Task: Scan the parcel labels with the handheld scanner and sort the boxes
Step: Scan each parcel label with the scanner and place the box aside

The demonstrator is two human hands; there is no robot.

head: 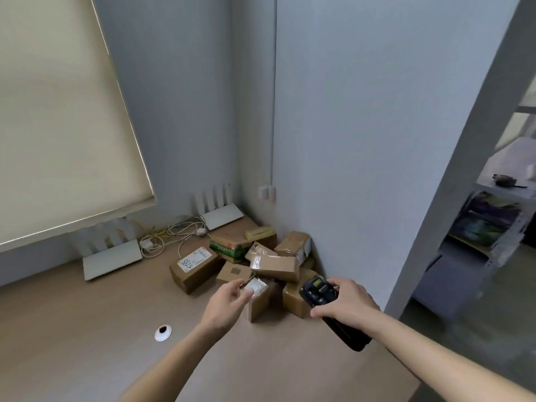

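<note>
My right hand grips the black handheld scanner, its screen end toward the heap of cardboard parcels in the bench corner. My left hand reaches with loose, spread fingers, touching the white label on the nearest small box. A labelled box lies left of the heap.

My left hand and right hand are both bare: no gloves, no rings that I can make out, though the picture is soft. My forearms are bare too, uncovered all the way to the bottom edge of the view, with no sleeve cuff, watch or wristband on either wrist.
</note>
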